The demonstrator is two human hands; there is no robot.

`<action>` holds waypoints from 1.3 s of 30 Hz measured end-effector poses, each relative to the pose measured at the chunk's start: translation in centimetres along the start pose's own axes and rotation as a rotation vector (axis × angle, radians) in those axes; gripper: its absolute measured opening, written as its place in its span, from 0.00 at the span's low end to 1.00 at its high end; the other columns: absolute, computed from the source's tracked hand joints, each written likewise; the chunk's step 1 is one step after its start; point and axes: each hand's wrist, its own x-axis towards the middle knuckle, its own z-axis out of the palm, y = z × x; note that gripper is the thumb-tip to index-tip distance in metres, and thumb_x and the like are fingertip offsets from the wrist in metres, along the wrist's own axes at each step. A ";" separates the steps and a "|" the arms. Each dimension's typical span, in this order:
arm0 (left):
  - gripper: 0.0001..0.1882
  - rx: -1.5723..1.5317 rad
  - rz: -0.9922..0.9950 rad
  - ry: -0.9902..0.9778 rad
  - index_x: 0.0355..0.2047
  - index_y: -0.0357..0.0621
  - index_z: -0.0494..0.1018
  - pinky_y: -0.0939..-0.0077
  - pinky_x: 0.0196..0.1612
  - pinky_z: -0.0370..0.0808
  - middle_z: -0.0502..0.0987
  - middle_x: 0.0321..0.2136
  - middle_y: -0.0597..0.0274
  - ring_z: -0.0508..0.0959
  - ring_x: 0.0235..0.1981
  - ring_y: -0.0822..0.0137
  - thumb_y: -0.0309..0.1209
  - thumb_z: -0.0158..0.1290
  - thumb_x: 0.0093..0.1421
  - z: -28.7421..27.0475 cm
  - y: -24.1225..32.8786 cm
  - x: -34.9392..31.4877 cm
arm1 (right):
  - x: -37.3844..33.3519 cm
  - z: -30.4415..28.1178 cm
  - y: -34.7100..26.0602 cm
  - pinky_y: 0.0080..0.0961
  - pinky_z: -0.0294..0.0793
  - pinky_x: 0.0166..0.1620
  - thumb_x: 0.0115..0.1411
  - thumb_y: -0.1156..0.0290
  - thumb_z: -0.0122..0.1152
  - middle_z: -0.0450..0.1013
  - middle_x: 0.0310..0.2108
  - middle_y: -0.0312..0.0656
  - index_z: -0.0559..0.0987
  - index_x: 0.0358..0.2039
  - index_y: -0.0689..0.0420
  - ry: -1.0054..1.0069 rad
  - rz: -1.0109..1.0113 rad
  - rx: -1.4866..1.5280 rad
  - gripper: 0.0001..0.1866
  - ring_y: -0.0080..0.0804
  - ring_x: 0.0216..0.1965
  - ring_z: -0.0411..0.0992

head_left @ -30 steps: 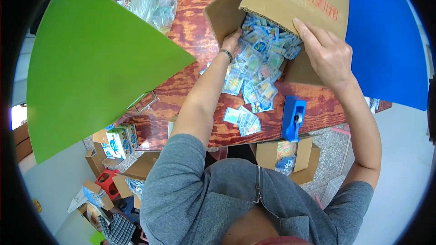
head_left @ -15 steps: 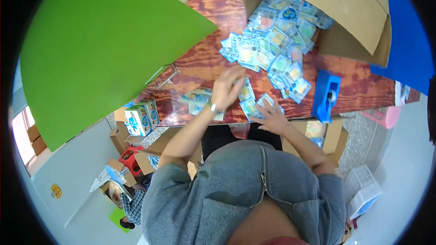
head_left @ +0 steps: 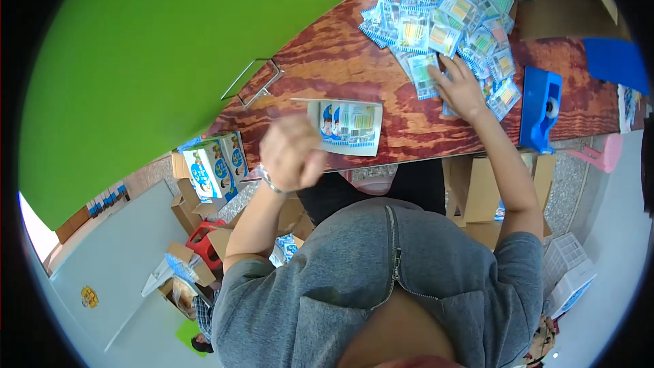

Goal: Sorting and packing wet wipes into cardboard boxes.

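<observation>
Blurred by motion, my left hand (head_left: 293,155) is curled closed just left of a small open white box (head_left: 371,146). Whether anything is in its fingers is hidden. Inside the box, small clear packets (head_left: 354,119) printed blue and white lie flat, with coloured sticks showing through. My right hand (head_left: 464,92) is open, its fingers spread over the near edge of a heap of similar packets (head_left: 456,10). Its fingertips touch the packets by one with greenish contents (head_left: 424,71).
Right of the heap stands a blue tape dispenser (head_left: 540,109). A large green panel (head_left: 184,48) covers the left side, beside a wire stand (head_left: 262,82). Printed cartons (head_left: 211,170) are at the table's left end. A cardboard box (head_left: 565,10) stands at the far right, open cartons (head_left: 477,194) below the edge.
My right hand has moved from the near table edge to the heap. My left hand has drawn back and curled. The white box now shows packets inside; the loose packets before me are gone.
</observation>
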 end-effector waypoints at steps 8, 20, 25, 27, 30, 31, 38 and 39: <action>0.13 0.330 0.104 -0.380 0.38 0.45 0.75 0.72 0.27 0.74 0.72 0.25 0.67 0.76 0.27 0.67 0.29 0.54 0.50 7.2 0.0 -12.9 | 1.0 -2.0 -16.5 0.32 0.78 0.34 0.56 0.77 0.63 0.79 0.32 0.45 0.81 0.41 0.59 0.404 -0.132 0.431 0.11 0.42 0.30 0.78; 0.17 0.335 0.281 -0.066 0.38 0.39 0.78 0.61 0.45 0.75 0.78 0.39 0.56 0.78 0.44 0.57 0.31 0.53 0.47 11.1 6.0 -16.6 | 7.9 3.2 -26.9 0.37 0.77 0.51 0.45 0.29 0.62 0.77 0.46 0.60 0.73 0.51 0.74 -0.574 0.229 -0.027 0.55 0.49 0.48 0.78; 0.14 0.336 0.336 -0.136 0.34 0.40 0.79 0.59 0.50 0.74 0.79 0.36 0.55 0.78 0.43 0.56 0.33 0.52 0.49 11.7 5.1 -18.3 | 7.9 5.5 -27.8 0.36 0.77 0.51 0.45 0.48 0.71 0.76 0.43 0.63 0.56 0.60 0.81 -0.572 0.169 -0.118 0.57 0.51 0.47 0.77; 0.15 0.252 0.299 -0.225 0.36 0.40 0.78 0.58 0.52 0.75 0.79 0.40 0.55 0.77 0.47 0.56 0.30 0.53 0.47 11.3 4.7 -19.0 | 7.7 6.1 -27.3 0.37 0.77 0.51 0.44 0.53 0.72 0.76 0.42 0.63 0.55 0.61 0.79 -0.548 0.184 -0.111 0.56 0.53 0.46 0.77; 0.14 0.274 0.354 -0.112 0.36 0.40 0.77 0.59 0.52 0.75 0.79 0.42 0.54 0.77 0.50 0.55 0.30 0.54 0.48 8.6 5.4 -19.1 | 7.7 6.1 -27.1 0.40 0.77 0.51 0.42 0.59 0.74 0.75 0.43 0.64 0.53 0.63 0.76 -0.470 0.215 -0.089 0.56 0.56 0.45 0.77; 0.13 0.275 0.331 -0.083 0.35 0.39 0.77 0.59 0.53 0.75 0.79 0.44 0.53 0.76 0.52 0.54 0.30 0.54 0.49 8.3 5.6 -19.5 | 7.6 6.0 -27.2 0.41 0.77 0.50 0.42 0.59 0.74 0.75 0.44 0.64 0.53 0.64 0.75 -0.415 0.245 -0.078 0.56 0.58 0.45 0.77; 0.14 0.409 0.291 -0.124 0.40 0.40 0.76 0.51 0.59 0.69 0.76 0.47 0.53 0.74 0.54 0.54 0.31 0.52 0.53 7.6 4.7 -18.9 | 8.6 7.3 -25.5 0.45 0.79 0.48 0.47 0.65 0.70 0.74 0.45 0.64 0.61 0.58 0.70 -0.366 0.226 -0.061 0.42 0.58 0.45 0.77; 0.15 0.449 0.236 -0.143 0.40 0.38 0.75 0.50 0.60 0.67 0.75 0.48 0.51 0.72 0.56 0.52 0.31 0.51 0.53 7.7 4.3 -19.5 | 9.2 6.2 -25.7 0.45 0.79 0.48 0.47 0.68 0.69 0.74 0.46 0.63 0.63 0.57 0.68 -0.449 0.198 -0.034 0.39 0.56 0.45 0.78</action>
